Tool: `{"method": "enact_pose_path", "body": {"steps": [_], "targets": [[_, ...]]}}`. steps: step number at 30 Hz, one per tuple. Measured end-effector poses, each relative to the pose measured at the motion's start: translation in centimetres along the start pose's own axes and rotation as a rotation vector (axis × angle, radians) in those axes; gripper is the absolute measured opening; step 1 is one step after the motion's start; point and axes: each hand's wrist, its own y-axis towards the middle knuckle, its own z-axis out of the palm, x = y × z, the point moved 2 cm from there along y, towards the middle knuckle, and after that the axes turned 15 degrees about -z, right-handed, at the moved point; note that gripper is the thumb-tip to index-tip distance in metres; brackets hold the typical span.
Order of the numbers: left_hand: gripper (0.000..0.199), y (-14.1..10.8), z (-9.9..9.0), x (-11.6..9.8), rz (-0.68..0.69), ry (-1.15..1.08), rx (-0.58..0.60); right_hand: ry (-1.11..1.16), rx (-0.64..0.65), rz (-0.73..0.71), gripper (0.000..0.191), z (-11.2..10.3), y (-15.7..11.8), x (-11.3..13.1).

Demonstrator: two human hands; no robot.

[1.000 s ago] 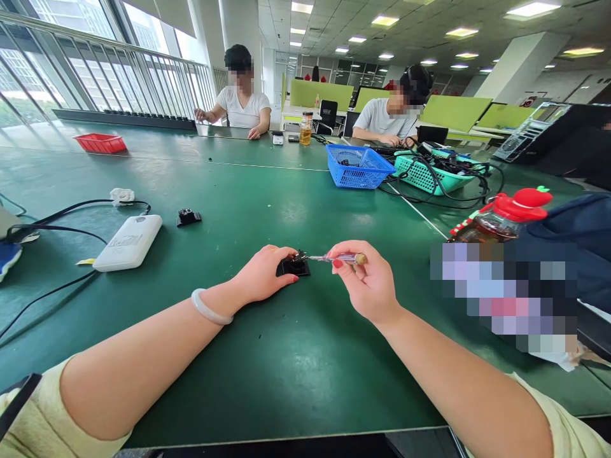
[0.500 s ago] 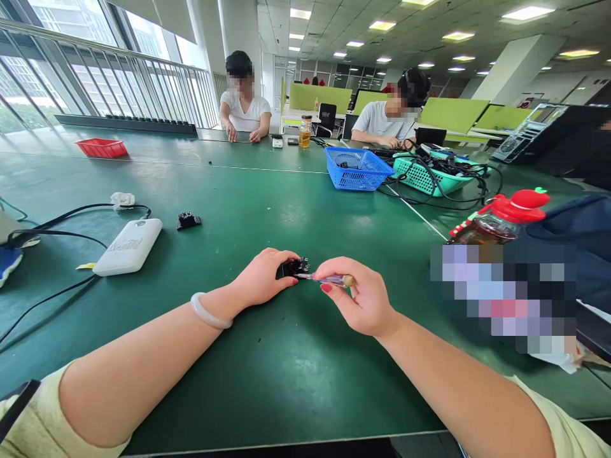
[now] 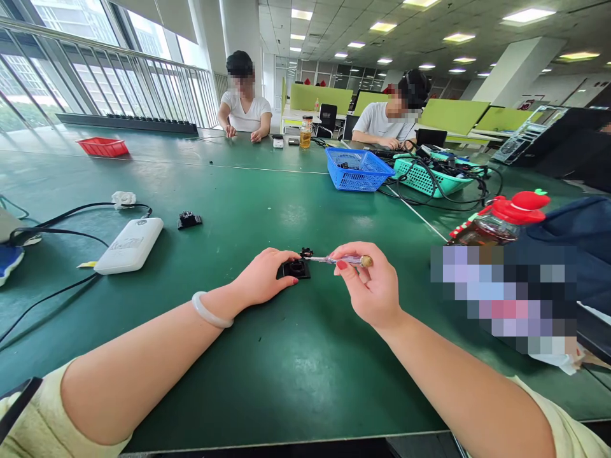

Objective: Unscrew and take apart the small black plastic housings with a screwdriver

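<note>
My left hand [image 3: 268,275] rests on the table, thumb and fingers closed around the left side of a small black plastic part [image 3: 300,270]. In my right hand [image 3: 370,280] is a screwdriver [image 3: 351,260] with a clear purplish handle and a tan end cap. Its thin metal shaft points left, and the tip meets the upper right of the black part, by a small dark knobbly piece [image 3: 306,252]. Whether that piece is fixed to the part, I cannot tell. Farther left, a second small black part [image 3: 189,220] lies alone.
A white power bank [image 3: 131,245] with black cables lies at left. Farther back are a red tray [image 3: 102,147], a blue basket [image 3: 358,170] and a green basket [image 3: 429,177] of cables. A red-lidded bottle [image 3: 496,222] stands right. Two people sit across the green table [image 3: 229,381].
My right hand has moved right and slightly up with the screwdriver, whose tip has shifted to the part's upper edge. More of the black part's face shows. My left hand stays in place.
</note>
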Motion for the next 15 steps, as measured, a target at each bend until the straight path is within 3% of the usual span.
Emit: {"method": "enact_pose_path", "body": {"steps": [4,7,15], "targets": [[0.042,0.0,0.0,-0.1,0.021,-0.010,-0.009,0.036,0.166,-0.096,0.012,0.6,-0.1,0.5],[0.039,-0.1,-0.1,-0.3,0.055,-0.035,-0.001,0.062,0.247,-0.016,0.018,1.0,-0.1,0.0],[0.038,-0.3,-0.2,-0.6,0.101,-0.075,0.012,0.160,0.253,0.084,0.031,1.2,-0.2,-0.7]]}}
